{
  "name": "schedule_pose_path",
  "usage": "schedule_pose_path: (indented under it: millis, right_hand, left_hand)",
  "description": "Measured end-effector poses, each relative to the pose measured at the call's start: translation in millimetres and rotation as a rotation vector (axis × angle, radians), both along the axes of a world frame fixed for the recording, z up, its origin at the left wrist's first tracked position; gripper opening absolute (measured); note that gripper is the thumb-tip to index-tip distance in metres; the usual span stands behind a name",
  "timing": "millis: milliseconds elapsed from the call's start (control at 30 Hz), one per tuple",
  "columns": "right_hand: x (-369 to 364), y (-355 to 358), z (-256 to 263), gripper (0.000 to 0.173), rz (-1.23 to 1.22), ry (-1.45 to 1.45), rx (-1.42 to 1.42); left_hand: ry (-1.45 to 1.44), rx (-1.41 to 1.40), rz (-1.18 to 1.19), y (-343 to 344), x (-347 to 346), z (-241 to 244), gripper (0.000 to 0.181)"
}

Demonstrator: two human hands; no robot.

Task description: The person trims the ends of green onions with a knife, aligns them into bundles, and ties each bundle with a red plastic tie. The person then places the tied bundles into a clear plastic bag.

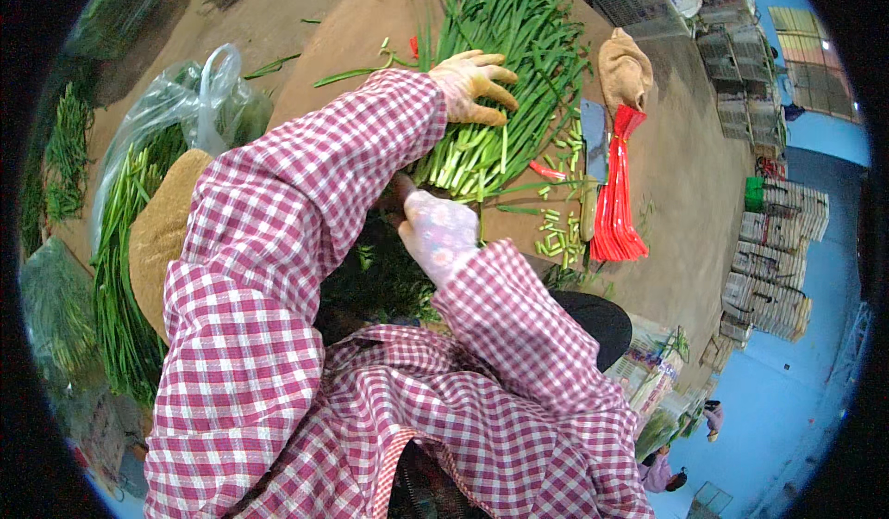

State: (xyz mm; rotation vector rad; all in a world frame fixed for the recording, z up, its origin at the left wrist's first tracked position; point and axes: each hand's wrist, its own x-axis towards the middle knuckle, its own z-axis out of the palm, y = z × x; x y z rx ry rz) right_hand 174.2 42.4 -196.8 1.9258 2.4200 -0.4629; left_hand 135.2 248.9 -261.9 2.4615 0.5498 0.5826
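Note:
A large heap of long-leaved green stalks, like Chinese chives (514, 54), lies on a brown board (347, 33) in front of me. My left hand (476, 88), in a yellow-coated glove, rests on the heap with its fingers spread. Just below the pale stalk ends is my right hand (439, 227), in a floral glove with the fingers curled. Whether it grips something is hidden from me. To the right lies a cleaver (594, 137) among short cut stalk pieces (555, 234). Beside it is a bundle of red strips (618, 206), tied near one end.
A tan cloth (625, 67) lies beyond the red strips. At left, a clear plastic bag (160, 102) holds more greens (121, 290). Stacked crates (774, 262) line the right side. Other people (660, 470) are far off at lower right.

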Motion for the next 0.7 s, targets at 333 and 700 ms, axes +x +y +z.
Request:
schedule_pose_path:
  millis: [333,700]
  right_hand:
    - [-4,-80,-30,0.011,0.324,0.146,-0.364]
    - [89,-43,-13,0.026,-1.127,1.239,-0.557]
  left_hand:
    - [0.005,-0.015,0.005,-7,3,10,0.036]
    - [-0.002,-0.160,-0.013,9,5,9,0.027]
